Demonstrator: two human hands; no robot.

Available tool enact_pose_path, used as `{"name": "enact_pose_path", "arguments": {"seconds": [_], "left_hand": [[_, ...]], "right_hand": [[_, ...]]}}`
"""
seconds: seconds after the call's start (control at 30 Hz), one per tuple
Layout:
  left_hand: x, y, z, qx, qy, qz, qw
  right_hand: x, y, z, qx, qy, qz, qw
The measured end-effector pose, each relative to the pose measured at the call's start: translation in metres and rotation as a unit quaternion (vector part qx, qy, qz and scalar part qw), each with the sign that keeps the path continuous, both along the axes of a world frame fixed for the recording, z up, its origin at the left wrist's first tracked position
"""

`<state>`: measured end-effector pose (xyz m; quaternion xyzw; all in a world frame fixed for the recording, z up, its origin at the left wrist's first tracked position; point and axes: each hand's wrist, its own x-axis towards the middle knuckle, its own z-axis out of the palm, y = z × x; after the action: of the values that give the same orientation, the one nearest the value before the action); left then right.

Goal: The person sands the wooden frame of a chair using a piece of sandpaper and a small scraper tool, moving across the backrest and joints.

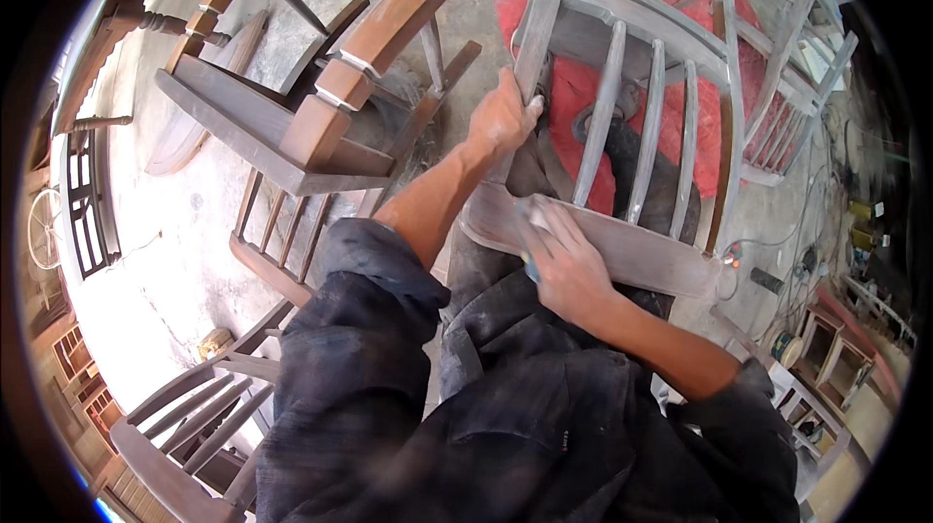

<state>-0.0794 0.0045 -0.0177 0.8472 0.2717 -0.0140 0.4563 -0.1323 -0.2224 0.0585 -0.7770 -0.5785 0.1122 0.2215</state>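
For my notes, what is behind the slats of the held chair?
Red cloth and a dark trouser leg show between the slats; what they and the wide rail cover is hidden.

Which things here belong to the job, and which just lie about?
In hand:
slatted grey chair, left hand on its post
bluish item, mostly hidden, under the right hand

Lying about:
brown chair at upper left
dark block on the floor

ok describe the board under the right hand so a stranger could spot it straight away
Find the red cloth, then the grey chair seen against it. At that chair's near end, the board lies under the right hand. Unlike the thin slats meeting it, it is broad, with a rounded end.
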Motion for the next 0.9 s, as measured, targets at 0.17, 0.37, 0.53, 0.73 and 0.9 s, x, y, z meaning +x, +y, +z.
{"name": "enact_pose_path", "arguments": {"seconds": [0.17, 0.37, 0.53, 0.73, 0.9], "left_hand": [[0.003, 0.002, 0.001, -0.003, -0.007, -0.027, 1.000], [0.001, -0.003, 0.007, 0.017, 0.039, 0.008, 0.999], [0.000, -0.001, 0.005, 0.025, 0.011, 0.011, 1.000], [0.007, -0.006, 0.009, 0.032, 0.039, 0.006, 0.999], [-0.001, -0.002, 0.002, 0.036, -0.001, 0.016, 0.999]], "right_hand": [[0.011, 0.020, 0.002, 0.020, 0.001, 0.024, 1.000], [0.002, -0.008, 0.007, -0.016, -0.004, -0.018, 1.000], [0.025, -0.009, 0.005, 0.012, 0.000, 0.026, 1.000], [0.012, -0.027, 0.004, -0.014, -0.020, -0.053, 0.998], [0.026, -0.024, 0.008, -0.018, -0.027, -0.008, 0.999]]}}
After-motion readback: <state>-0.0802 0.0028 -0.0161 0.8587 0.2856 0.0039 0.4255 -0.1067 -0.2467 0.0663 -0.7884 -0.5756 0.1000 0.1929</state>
